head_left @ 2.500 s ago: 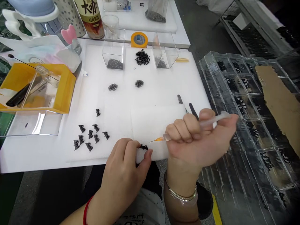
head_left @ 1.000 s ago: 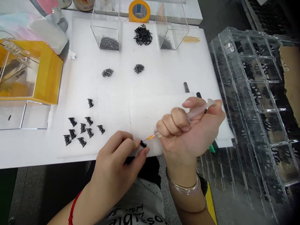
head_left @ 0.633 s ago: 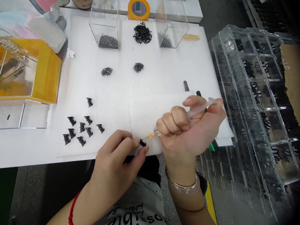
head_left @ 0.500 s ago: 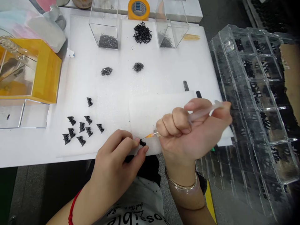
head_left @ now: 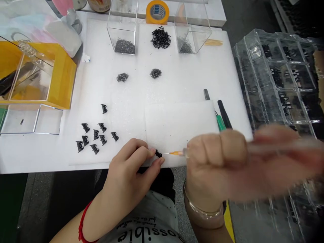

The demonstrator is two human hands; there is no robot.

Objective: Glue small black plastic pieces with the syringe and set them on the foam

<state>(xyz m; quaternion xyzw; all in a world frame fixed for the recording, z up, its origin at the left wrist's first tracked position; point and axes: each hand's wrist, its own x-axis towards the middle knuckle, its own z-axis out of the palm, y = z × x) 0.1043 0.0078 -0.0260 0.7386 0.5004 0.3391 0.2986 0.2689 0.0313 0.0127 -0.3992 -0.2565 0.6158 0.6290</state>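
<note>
Between thumb and fingertips my left hand (head_left: 136,168) pinches a small black claw hair clip (head_left: 158,153) at the front edge of the white foam sheet (head_left: 174,118). My right hand (head_left: 222,165), smeared by motion, is wrapped round a syringe (head_left: 186,153) with an orange-based needle (head_left: 176,153). The needle points left, its tip just right of the clip; I cannot tell whether they touch. Most of the syringe barrel is hidden by the fingers. Several similar black clips (head_left: 95,134) lie on the foam to the left.
Small piles of dark bits (head_left: 155,73) and black pieces (head_left: 161,37) lie farther back, between clear boxes (head_left: 124,46). Orange tape (head_left: 157,12) stands behind. A green-handled tool (head_left: 220,123) lies near my right hand. Stacked clear trays (head_left: 278,74) stand right, a yellow box (head_left: 62,74) left.
My right hand has swung right with the syringe, and the needle tip has drawn back from the clip. My left hand keeps its pinch. The whole view has shifted slightly.
</note>
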